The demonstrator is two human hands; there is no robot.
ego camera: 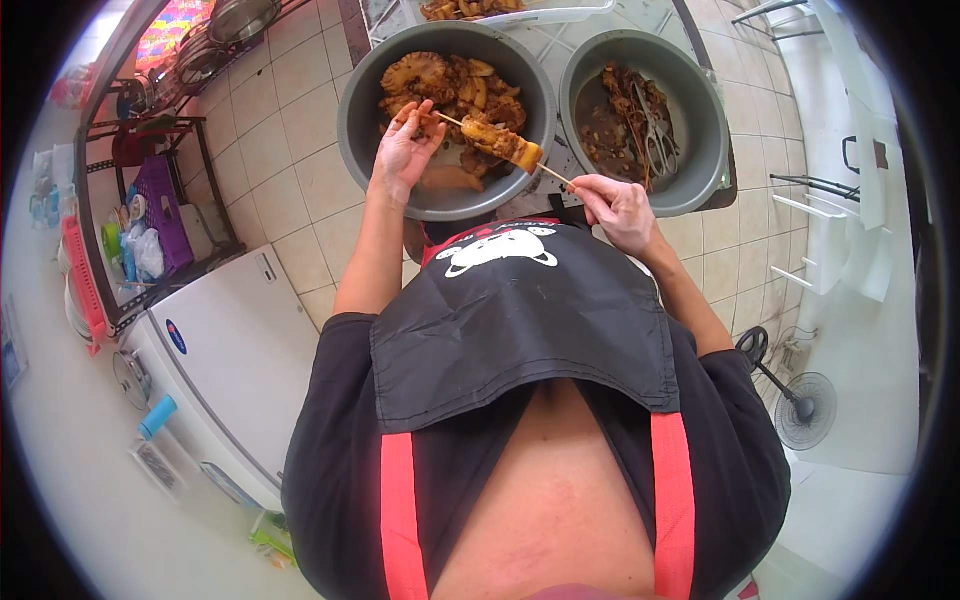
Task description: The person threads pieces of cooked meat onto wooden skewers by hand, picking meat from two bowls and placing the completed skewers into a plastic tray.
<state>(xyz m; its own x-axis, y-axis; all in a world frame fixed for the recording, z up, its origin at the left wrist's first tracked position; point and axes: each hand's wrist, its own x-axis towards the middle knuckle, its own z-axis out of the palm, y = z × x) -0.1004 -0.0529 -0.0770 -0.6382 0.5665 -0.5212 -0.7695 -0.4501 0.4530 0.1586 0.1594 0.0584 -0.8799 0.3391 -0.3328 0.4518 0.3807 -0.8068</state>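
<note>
My right hand (pixel 620 212) pinches the lower right end of a wooden skewer (pixel 555 176). Pieces of brown, sauce-coated food (pixel 501 144) are threaded along its middle. At the skewer's upper left end is my left hand (pixel 409 146), its fingertips around the stick. Both hands are near the rim of a large grey basin (pixel 349 142), which holds more sauced chunks (pixel 416 75) and liquid. To the right, a second grey basin (pixel 709 97) contains brown sauce, dark scraps, thin sticks and a pair of scissors (pixel 658 142) lying across them.
A clear plastic container (pixel 555 13) with more food stands at the table's far side, behind the basins. A white chest-like appliance (pixel 232 352) and a dark metal rack (pixel 217 180) are at the left. On the right are a standing fan (pixel 805 409) and a white stool (pixel 821 244).
</note>
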